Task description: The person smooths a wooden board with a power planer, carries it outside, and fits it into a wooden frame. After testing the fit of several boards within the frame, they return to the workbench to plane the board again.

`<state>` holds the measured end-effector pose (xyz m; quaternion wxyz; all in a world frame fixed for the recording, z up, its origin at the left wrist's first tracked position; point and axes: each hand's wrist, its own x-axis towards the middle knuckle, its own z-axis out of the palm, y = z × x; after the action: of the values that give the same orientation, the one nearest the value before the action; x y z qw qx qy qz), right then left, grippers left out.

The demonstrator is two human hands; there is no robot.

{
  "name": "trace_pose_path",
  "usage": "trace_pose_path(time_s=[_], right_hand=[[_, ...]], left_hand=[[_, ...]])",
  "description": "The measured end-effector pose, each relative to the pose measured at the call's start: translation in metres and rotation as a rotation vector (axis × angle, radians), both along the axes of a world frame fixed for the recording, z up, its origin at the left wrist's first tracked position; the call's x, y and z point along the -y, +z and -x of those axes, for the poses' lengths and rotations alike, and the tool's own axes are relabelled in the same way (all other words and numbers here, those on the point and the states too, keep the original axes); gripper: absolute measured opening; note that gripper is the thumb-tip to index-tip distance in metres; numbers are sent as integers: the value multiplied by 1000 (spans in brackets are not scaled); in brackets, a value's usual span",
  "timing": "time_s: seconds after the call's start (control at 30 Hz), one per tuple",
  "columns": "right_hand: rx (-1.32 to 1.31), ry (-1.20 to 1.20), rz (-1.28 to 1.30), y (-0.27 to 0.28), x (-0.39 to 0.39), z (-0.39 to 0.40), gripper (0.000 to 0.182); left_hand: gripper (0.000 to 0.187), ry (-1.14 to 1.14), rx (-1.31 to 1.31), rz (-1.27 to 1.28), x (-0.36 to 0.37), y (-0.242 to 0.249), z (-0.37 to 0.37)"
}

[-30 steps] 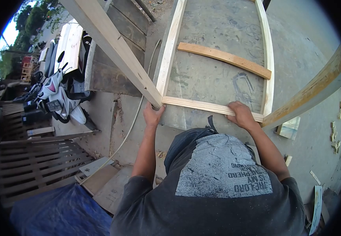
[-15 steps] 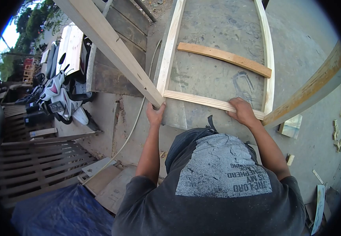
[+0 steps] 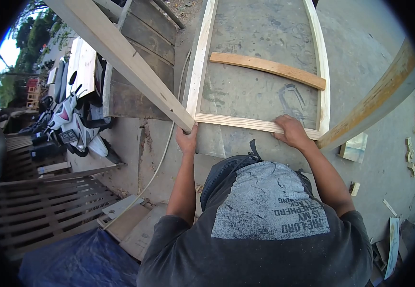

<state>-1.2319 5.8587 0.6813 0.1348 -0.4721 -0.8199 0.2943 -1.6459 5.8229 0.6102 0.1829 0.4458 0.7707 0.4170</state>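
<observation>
A pale wooden frame lies on a worn grey tabletop, with a left rail, a right rail and a near crosspiece. My right hand is closed over the crosspiece near its right end. At the near left corner, my left hand is closed around the end of a slanting wooden post; its fingers are partly hidden beneath. A loose brownish slat lies across the frame, its right end at the right rail.
A second, weathered post rises at the near right corner. To the left are a wooden panel, a parked motorbike, a hose and a slatted pallet. Wood offcuts lie on the floor at right.
The view has shifted slightly, so the frame and post appear a little further left. Both hands keep their hold, and the slat lies the same way.
</observation>
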Motion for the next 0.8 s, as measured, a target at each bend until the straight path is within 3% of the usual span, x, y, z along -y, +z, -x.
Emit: trace_pose_path(time_s=[0.37, 0.67, 0.8], right_hand=[[-30, 27, 15, -3, -1, -2, 37], [-22, 51, 22, 6, 5, -1, 37], [-21, 55, 23, 5, 5, -1, 37]], left_hand=[[47, -8, 100, -28, 0, 13, -8], [48, -125, -31, 6, 8, 4, 13], [49, -137, 66, 60, 9, 8, 13]])
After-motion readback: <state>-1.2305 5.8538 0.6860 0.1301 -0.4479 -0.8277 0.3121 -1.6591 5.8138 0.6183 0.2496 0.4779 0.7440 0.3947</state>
